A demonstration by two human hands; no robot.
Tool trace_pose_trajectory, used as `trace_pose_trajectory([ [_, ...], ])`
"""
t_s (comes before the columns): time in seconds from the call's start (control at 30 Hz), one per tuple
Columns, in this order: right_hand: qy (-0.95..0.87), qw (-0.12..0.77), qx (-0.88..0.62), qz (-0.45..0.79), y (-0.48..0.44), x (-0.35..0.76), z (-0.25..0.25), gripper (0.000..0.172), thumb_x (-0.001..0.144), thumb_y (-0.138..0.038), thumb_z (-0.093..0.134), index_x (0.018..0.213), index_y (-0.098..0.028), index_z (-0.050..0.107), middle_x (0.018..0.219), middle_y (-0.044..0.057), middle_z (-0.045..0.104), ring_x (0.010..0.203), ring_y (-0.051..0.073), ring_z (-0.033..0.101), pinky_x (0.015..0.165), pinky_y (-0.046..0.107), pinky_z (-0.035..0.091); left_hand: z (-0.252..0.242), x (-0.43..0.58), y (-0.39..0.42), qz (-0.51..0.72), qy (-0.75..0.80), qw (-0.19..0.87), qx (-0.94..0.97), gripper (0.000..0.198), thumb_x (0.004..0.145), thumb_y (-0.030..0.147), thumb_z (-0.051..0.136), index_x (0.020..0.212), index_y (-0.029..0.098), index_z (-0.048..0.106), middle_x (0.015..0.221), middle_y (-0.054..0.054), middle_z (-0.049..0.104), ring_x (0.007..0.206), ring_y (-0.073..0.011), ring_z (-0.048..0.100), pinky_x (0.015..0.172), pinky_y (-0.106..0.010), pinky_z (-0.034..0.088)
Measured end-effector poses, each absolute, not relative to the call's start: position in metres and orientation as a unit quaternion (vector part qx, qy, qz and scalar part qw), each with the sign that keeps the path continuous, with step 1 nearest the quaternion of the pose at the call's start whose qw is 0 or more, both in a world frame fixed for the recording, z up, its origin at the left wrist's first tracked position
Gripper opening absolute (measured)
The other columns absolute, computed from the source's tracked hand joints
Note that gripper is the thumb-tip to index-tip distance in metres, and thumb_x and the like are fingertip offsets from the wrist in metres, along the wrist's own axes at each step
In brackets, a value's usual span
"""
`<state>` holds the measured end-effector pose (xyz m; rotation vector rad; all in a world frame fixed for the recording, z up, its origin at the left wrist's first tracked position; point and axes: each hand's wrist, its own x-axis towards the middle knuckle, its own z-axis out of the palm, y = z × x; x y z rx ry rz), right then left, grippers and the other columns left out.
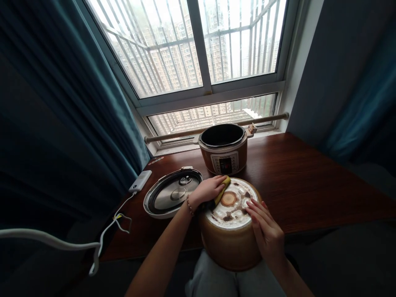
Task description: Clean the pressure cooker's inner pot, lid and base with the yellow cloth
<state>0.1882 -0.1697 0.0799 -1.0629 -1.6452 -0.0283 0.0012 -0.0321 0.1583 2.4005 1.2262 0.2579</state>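
An upturned golden-brown inner pot (230,243) leans between my lap and the table edge, its silvery base (236,220) facing up with dark brown stains. My left hand (210,190) presses a yellow-and-dark cloth (223,192) against the far left part of that base. On the right side of the base, my right hand (264,225) lies with its fingers stretched out, touching the metal. Behind the pot stands an electric pressure cooker body (208,154) with a dark opening and a front control panel. Its detached lid (168,198) lies inner side up, left of the pot.
A dark reddish wooden table (297,181) runs below a barred window (173,49). At the left lies a white power strip (140,181) with a white cable (107,231) hanging over the edge. Blue curtains (102,82) hang on the left.
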Motion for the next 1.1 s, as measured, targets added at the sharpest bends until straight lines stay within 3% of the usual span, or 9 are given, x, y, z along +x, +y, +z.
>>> trace_pose_trajectory([
  [0.17, -0.693, 0.563, -0.449, -0.017, -0.169, 0.186, 0.079, 0.038, 0.083, -0.005, 0.045, 0.117, -0.018, 0.056, 0.12, 0.008, 0.058, 0.116, 0.022, 0.051, 0.102, 0.048, 0.035, 0.168, 0.0, -0.068, 0.106, 0.366, 0.172, 0.908, 0.039, 0.091, 0.032, 0.035, 0.126, 0.026, 0.052, 0.137, -0.002, 0.046, 0.126, -0.0198, 0.039, 0.106, -0.036, 0.028],
  [0.3, -0.692, 0.568, -0.445, -0.021, -0.17, 0.187, 0.078, 0.037, 0.083, -0.005, 0.045, 0.116, -0.017, 0.057, 0.117, 0.008, 0.06, 0.115, 0.023, 0.052, 0.102, 0.047, 0.036, 0.177, -0.014, -0.118, 0.124, 0.345, 0.181, 0.912, 0.036, 0.092, 0.028, 0.036, 0.124, 0.029, 0.053, 0.132, 0.0, 0.051, 0.124, -0.0188, 0.041, 0.104, -0.039, 0.032],
  [0.53, -0.685, 0.569, -0.455, -0.024, -0.17, 0.185, 0.081, 0.035, 0.084, -0.006, 0.045, 0.114, -0.017, 0.058, 0.118, 0.009, 0.06, 0.114, 0.022, 0.053, 0.101, 0.046, 0.036, 0.158, -0.01, -0.181, 0.191, 0.352, 0.046, 0.915, 0.042, 0.087, 0.02, 0.042, 0.128, 0.024, 0.047, 0.132, -0.002, 0.051, 0.125, -0.0213, 0.04, 0.1, -0.04, 0.033],
  [0.73, -0.691, 0.559, -0.458, -0.021, -0.171, 0.187, 0.08, 0.035, 0.085, -0.009, 0.044, 0.115, -0.018, 0.058, 0.119, 0.008, 0.06, 0.115, 0.022, 0.052, 0.101, 0.045, 0.037, 0.106, 0.021, -0.201, 0.443, 0.377, -0.081, 0.81, 0.037, 0.09, 0.021, 0.032, 0.113, 0.022, 0.06, 0.116, -0.004, 0.063, 0.121, -0.0229, 0.044, 0.099, -0.04, 0.029],
  [0.8, -0.691, 0.557, -0.46, -0.022, -0.171, 0.188, 0.08, 0.033, 0.085, -0.011, 0.044, 0.114, -0.019, 0.059, 0.118, 0.007, 0.06, 0.114, 0.022, 0.053, 0.101, 0.045, 0.038, 0.092, 0.019, -0.204, 0.454, 0.375, -0.096, 0.803, 0.035, 0.089, 0.02, 0.035, 0.112, 0.022, 0.061, 0.114, -0.005, 0.064, 0.122, -0.0233, 0.043, 0.1, -0.04, 0.029],
  [0.97, -0.692, 0.555, -0.461, -0.017, -0.17, 0.189, 0.08, 0.033, 0.085, -0.012, 0.043, 0.113, -0.019, 0.06, 0.118, 0.008, 0.06, 0.114, 0.022, 0.053, 0.101, 0.046, 0.038, 0.071, -0.002, -0.203, 0.464, 0.434, -0.01, 0.772, 0.041, 0.087, 0.015, 0.037, 0.127, 0.024, 0.047, 0.134, -0.005, 0.048, 0.131, -0.0245, 0.032, 0.104, -0.044, 0.031],
  [1.1, -0.69, 0.558, -0.46, -0.015, -0.17, 0.189, 0.08, 0.034, 0.085, -0.011, 0.043, 0.114, -0.02, 0.06, 0.117, 0.007, 0.061, 0.113, 0.022, 0.054, 0.101, 0.046, 0.039, 0.049, -0.013, -0.194, 0.55, 0.585, 0.201, 0.56, 0.04, 0.093, 0.028, 0.029, 0.133, 0.026, 0.036, 0.143, -0.005, 0.036, 0.131, -0.0203, 0.033, 0.107, -0.04, 0.032],
])
